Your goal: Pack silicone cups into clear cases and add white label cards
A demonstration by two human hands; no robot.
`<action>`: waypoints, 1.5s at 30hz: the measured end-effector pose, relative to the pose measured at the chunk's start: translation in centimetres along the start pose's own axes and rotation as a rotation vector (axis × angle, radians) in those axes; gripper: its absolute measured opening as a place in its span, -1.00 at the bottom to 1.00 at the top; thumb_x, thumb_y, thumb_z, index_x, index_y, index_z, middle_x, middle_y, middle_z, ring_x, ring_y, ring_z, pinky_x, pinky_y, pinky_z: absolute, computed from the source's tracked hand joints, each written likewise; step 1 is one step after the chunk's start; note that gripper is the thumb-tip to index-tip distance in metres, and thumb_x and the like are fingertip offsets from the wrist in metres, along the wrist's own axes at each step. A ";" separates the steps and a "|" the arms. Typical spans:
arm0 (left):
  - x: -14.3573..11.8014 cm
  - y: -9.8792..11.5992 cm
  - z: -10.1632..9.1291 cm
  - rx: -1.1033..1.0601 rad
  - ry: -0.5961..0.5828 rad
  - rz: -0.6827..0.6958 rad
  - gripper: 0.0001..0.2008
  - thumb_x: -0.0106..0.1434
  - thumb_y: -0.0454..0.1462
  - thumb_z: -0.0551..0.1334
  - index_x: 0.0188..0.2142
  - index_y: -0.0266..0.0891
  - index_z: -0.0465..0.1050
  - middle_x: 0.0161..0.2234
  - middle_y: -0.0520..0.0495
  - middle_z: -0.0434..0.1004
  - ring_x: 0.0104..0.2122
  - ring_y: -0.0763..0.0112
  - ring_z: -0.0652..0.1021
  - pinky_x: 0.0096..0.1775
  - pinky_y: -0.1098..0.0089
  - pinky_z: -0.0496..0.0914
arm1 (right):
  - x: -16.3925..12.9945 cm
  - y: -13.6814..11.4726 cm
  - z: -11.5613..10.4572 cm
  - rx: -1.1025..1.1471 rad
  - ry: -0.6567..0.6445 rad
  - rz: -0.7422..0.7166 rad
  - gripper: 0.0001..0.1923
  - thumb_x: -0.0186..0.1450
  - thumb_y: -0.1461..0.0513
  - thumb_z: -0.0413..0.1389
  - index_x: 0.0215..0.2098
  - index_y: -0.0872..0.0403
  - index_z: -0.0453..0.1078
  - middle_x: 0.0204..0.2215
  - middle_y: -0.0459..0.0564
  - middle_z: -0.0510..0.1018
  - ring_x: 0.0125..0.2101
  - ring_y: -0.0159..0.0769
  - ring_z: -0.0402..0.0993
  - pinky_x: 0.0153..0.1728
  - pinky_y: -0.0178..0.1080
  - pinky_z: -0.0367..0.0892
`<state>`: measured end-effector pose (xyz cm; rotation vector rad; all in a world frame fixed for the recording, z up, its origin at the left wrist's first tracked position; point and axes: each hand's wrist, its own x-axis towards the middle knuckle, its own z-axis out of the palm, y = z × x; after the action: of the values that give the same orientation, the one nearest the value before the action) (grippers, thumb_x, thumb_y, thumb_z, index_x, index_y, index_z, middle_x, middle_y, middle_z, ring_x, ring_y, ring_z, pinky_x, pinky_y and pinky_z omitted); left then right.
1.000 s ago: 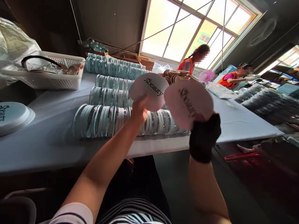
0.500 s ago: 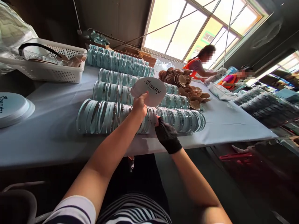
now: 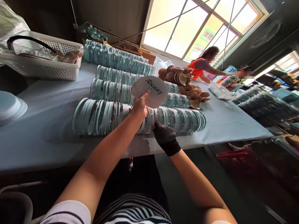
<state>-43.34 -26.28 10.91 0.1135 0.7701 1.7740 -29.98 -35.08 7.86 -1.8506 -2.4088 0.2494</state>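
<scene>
My left hand [image 3: 139, 106] is raised over the table and grips a thin stack of white round discs printed "Sbeauty" [image 3: 150, 90]. My right hand [image 3: 165, 136], in a black dotted glove, rests against the front side of the nearest row of teal-rimmed round mirrors [image 3: 98, 116], which stand on edge along the pale blue table [image 3: 46, 133]. Its fingertips are pressed into the row and hidden by the glove. Three more rows of the same mirrors [image 3: 112, 91] lie behind.
A white slotted basket [image 3: 44, 68] with clear pieces stands at the back left. A stack of white discs [image 3: 9, 107] is at the left edge. Brown round puffs [image 3: 184, 79] are piled past the rows. Two other people work at the far right.
My right hand held a second printed disc up a second ago. It has since dropped to the nearest row of mirrors, and that disc is out of sight. My left hand has barely moved.
</scene>
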 end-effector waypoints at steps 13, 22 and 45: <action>-0.5 -0.6 0.3 0.105 0.038 0.112 -0.72 -0.01 -0.43 0.38 -0.25 -0.27 0.56 -0.23 -0.11 0.65 -0.07 0.18 0.58 0.08 0.12 0.38 | 2.1 4.9 -4.0 0.925 -0.054 0.062 -0.49 0.25 -0.05 0.09 0.00 0.15 0.40 -0.47 0.02 0.56 -0.53 -0.32 0.45 -0.53 -0.27 0.37; -2.5 0.0 0.3 0.183 -0.036 0.207 -0.70 -0.08 -0.29 0.43 -0.28 -0.26 0.57 -0.25 -0.12 0.64 -0.11 0.13 0.59 -0.05 0.18 0.46 | 8.4 1.0 -6.5 0.267 0.630 -0.251 -0.40 0.28 0.08 0.01 0.24 0.15 0.23 0.25 0.26 0.30 0.21 -0.01 0.25 0.13 0.08 0.29; 0.2 4.8 -1.8 0.006 0.013 0.082 -0.57 0.12 -0.39 0.37 0.01 -0.17 0.50 0.06 -0.12 0.55 0.12 0.23 0.49 0.17 0.17 0.36 | -7.1 -4.9 -6.5 0.022 0.003 0.047 -0.33 0.31 0.13 -0.04 0.37 0.03 0.07 -0.42 0.14 0.59 -0.52 -0.13 0.47 -0.51 -0.21 0.32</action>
<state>-48.13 -27.60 12.08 0.1389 0.7899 1.8520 -31.72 -42.69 15.33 -1.8988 -2.3531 0.2760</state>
